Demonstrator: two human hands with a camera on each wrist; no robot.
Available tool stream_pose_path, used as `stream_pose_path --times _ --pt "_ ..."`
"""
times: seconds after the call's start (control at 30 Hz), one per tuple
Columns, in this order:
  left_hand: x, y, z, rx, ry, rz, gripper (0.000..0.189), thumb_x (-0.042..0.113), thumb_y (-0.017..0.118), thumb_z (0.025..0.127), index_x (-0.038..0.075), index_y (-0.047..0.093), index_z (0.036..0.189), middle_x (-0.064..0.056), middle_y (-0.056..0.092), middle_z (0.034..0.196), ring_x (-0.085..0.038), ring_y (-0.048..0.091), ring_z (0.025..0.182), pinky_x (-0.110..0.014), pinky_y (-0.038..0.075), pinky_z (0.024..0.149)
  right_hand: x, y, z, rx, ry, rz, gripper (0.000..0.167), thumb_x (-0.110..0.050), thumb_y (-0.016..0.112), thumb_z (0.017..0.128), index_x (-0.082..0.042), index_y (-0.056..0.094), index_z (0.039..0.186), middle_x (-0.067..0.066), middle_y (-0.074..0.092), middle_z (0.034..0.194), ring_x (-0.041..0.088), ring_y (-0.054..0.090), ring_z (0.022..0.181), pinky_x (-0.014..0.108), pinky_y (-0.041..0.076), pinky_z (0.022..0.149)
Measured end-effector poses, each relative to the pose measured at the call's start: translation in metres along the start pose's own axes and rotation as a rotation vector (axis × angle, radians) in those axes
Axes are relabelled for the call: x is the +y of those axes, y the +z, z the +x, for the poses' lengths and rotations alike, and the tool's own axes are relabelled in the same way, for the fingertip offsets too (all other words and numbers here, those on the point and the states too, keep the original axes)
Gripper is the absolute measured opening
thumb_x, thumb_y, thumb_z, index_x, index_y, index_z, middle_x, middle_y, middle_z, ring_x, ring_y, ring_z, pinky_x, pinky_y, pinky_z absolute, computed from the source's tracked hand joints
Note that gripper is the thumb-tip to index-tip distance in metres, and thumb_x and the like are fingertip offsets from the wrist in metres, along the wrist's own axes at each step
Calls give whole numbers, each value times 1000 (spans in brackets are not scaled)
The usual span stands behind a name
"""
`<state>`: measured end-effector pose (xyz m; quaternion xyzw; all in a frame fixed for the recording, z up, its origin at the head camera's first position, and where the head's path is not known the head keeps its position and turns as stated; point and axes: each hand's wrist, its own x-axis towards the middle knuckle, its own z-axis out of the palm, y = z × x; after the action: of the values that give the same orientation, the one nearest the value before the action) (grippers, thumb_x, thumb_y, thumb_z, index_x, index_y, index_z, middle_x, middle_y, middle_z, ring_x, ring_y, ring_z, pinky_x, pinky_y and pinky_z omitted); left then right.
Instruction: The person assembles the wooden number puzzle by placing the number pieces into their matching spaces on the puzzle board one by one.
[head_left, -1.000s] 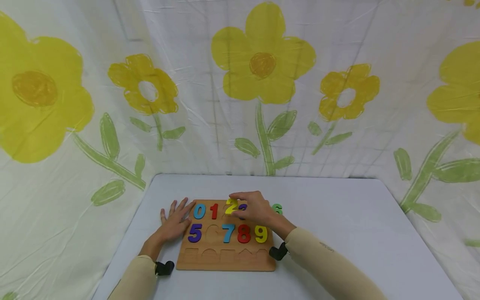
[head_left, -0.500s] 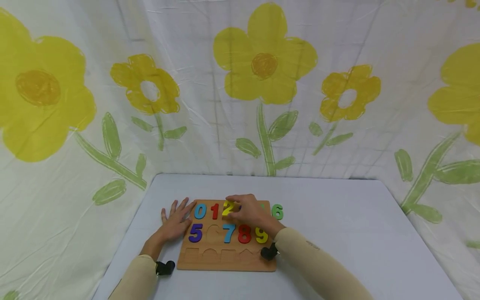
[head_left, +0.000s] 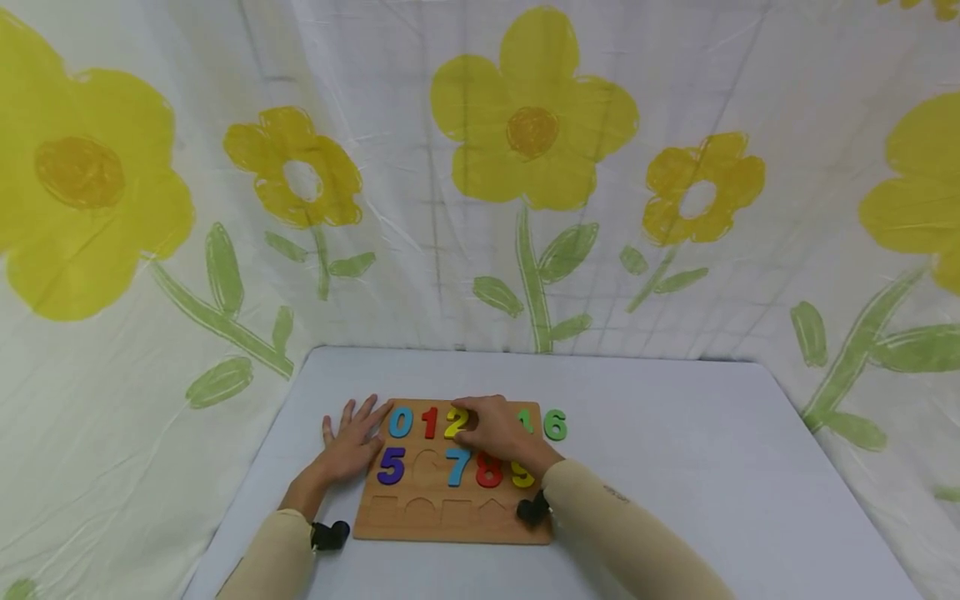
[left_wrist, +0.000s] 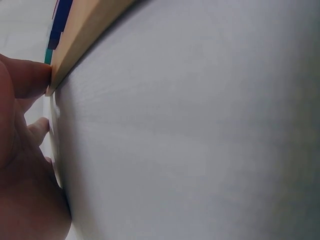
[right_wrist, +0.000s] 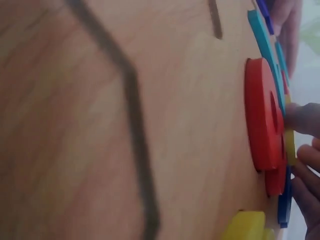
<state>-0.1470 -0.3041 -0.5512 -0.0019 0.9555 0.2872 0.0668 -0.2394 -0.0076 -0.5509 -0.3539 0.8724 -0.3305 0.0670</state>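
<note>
A wooden number puzzle board (head_left: 450, 535) lies flat on the table. With thumb and forefinger, my right hand (head_left: 497, 429) pinches a yellow number 2 (head_left: 456, 423) at the top row, in line with the blue 0 (head_left: 401, 422) and red 1 (head_left: 429, 422). The right wrist view shows the thumb at the yellow piece, behind the red 8 (right_wrist: 262, 115). My left hand (head_left: 347, 443) rests with fingers spread at the board's left edge; in the left wrist view a fingertip (left_wrist: 37, 79) touches that edge. The right hand hides the number right of the 2.
A green 6 (head_left: 555, 425) lies on the white table (head_left: 675, 467) just right of the board. The second row holds a purple 5 (head_left: 391, 466), a vacant recess (head_left: 426, 467), a blue 7 (head_left: 458, 467) and a yellow 9 (head_left: 522, 475). Shape recesses line the bottom row.
My right hand has moved slightly left and down with the yellow 2, which was tilted above the board and now sits level with the top row. The left hand has stayed still.
</note>
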Motion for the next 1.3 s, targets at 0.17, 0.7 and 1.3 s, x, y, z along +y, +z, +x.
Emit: stream_pose_path --times 0.17,0.7,1.3 --pt "0 -1 0 -14 -5 4 64 17 50 111 11 32 173 -26 12 182 -60 -9 165 -82 -21 120 -2 2 0 -6 -10 -6 59 -23 86 96 -9 67 151 3 79 124 8 61 86 23 56 79" --pt "-4 2 -2 63 56 -63 64 17 55 107 10 41 169 -32 20 178 -63 -4 163 -83 -21 119 -10 -24 -18 -9 -99 11 63 -26 87 96 -8 65 152 10 75 143 23 71 99 34 62 87" --pt "2 -1 -2 -9 -3 15 64 17 50 112 11 32 173 -26 12 182 -60 -9 165 -83 -21 120 3 -80 -65 0 -140 140 62 -36 90 93 -19 69 149 4 73 148 27 68 139 57 56 112"
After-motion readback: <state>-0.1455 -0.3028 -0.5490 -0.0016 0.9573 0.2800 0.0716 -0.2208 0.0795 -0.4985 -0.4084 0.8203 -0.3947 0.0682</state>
